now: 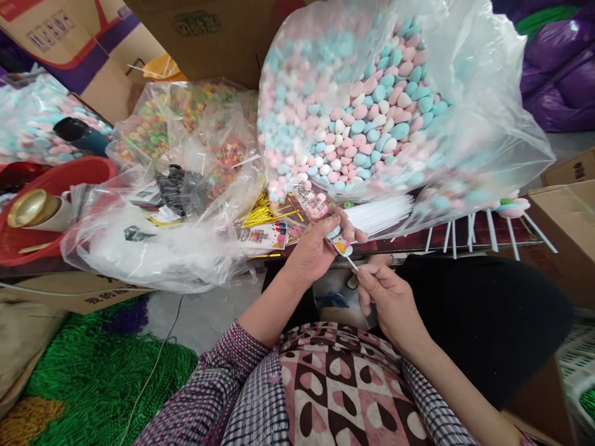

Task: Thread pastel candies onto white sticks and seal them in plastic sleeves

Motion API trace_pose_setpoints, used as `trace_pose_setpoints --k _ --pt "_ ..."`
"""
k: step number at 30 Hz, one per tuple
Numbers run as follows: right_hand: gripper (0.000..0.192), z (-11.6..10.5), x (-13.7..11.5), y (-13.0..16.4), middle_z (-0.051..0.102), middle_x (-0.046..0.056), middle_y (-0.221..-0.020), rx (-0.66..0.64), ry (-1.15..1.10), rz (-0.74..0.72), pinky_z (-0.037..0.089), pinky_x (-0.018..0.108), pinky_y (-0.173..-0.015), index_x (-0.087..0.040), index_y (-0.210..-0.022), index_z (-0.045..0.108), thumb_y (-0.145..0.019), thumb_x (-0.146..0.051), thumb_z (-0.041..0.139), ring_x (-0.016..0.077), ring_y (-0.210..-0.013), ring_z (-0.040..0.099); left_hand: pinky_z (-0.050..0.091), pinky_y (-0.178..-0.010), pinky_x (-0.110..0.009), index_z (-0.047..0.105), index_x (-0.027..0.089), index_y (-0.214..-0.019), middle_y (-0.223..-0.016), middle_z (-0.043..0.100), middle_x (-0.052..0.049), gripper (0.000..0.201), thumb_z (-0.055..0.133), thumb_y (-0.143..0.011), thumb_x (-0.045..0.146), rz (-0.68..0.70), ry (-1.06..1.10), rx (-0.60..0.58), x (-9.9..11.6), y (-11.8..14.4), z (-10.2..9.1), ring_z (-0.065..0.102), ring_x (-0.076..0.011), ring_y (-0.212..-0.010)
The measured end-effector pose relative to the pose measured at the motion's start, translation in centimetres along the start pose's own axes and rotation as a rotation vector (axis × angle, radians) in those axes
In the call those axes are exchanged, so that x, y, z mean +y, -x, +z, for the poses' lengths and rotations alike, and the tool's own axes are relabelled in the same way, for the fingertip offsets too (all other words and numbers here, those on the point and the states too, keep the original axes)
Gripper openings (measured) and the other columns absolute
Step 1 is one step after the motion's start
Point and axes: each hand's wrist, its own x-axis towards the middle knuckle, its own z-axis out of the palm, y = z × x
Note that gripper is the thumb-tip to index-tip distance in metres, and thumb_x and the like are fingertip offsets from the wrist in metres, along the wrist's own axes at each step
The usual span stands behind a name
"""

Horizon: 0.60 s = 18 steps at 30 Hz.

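My left hand (pixel 317 249) is closed around a small clear printed packet (pixel 312 199) with pink and blue egg-shaped pieces inside. A white stick (pixel 352 261) sticks out from the packet's lower end, below my left fingers. The fingertips of my right hand (pixel 385 288) pinch the stick's free end. Just beyond my hands lies a bundle of white sticks (pixel 381 214) on the dark red table. Gold twist ties (pixel 264 214) and a printed packet or card (pixel 263 235) are left of my left hand. My left fingers cover part of the held packet.
A large clear bag of pastel egg-shaped pieces (pixel 372 124) stands behind my hands. Left of it are a bag of multicoloured pieces (pixel 171 118), crumpled clear plastic (pixel 158 241) and a red basin (pixel 88 170). Sticks with pastel tops (pixel 511 210) overhang the table's right edge.
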Motion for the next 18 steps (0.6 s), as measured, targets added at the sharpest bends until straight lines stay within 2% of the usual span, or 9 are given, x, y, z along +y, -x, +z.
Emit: trace_pose_setpoints --k 4,7,9,13,16,18 --pt "0.027 0.2 -0.6 0.0 0.032 -0.013 -0.042 -0.176 -0.296 0.268 0.019 0.019 -0.037 -0.018 -0.081 0.061 -0.081 -0.043 0.071 0.0022 -0.03 0.025 0.049 -0.091 -0.041 0.061 0.019 -0.082 -0.063 0.059 0.002 0.019 0.066 -0.082 0.038 -0.026 0.026 -0.099 -0.1 0.4 0.0 0.066 -0.0172 -0.074" --pt "0.026 0.2 -0.8 -0.1 0.027 -0.014 -0.042 -0.232 -0.334 0.292 0.019 0.019 -0.036 -0.018 -0.079 0.06 -0.081 -0.042 0.07 0.0021 -0.03 0.022 0.05 -0.091 -0.043 0.065 0.018 -0.09 -0.065 0.062 -0.001 0.029 0.068 -0.078 0.044 -0.085 0.022 -0.134 0.0 0.5 -0.1 0.068 -0.0222 -0.082" --pt "0.028 0.2 -0.6 -0.1 0.028 -0.013 -0.043 -0.188 -0.267 0.235 0.02 0.019 -0.037 -0.018 -0.079 0.061 -0.081 -0.044 0.07 0.0023 -0.031 0.023 0.05 -0.09 -0.044 0.065 0.019 -0.101 -0.075 0.067 -0.004 0.038 0.071 -0.074 0.045 -0.125 0.016 -0.082 0.3 0.4 0.0 0.069 -0.0256 -0.091" --pt "0.028 -0.3 0.0 -0.3 0.041 -0.009 -0.045 0.058 0.038 -0.054 0.032 0.019 -0.042 -0.018 -0.086 0.065 -0.084 -0.046 0.067 0.0058 -0.04 0.039 0.052 -0.086 -0.04 0.06 0.025 -0.117 -0.101 0.071 -0.006 0.044 0.07 -0.077 0.041 -0.079 0.037 0.158 1.3 0.0 -0.1 0.069 -0.024 -0.095" --pt "0.022 -0.7 0.5 -0.5 0.053 -0.006 -0.051 0.109 0.288 -0.199 0.039 0.022 -0.048 -0.02 -0.092 0.066 -0.086 -0.041 0.065 0.0089 -0.047 0.048 0.053 -0.08 -0.036 0.061 0.025 -0.112 -0.094 0.072 -0.003 0.036 0.068 -0.08 0.04 -0.011 0.069 0.329 1.6 -0.3 -0.1 0.07 -0.0192 -0.083" --pt "0.018 -0.8 0.7 -0.5 0.056 -0.004 -0.056 0.11 0.42 -0.284 0.04 0.023 -0.05 -0.02 -0.092 0.067 -0.087 -0.037 0.063 0.0098 -0.05 0.05 0.053 -0.077 -0.033 0.064 0.021 -0.101 -0.082 0.07 -0.001 0.028 0.07 -0.078 0.036 0.012 0.091 0.386 1.3 -0.5 -0.1 0.069 -0.0166 -0.075"
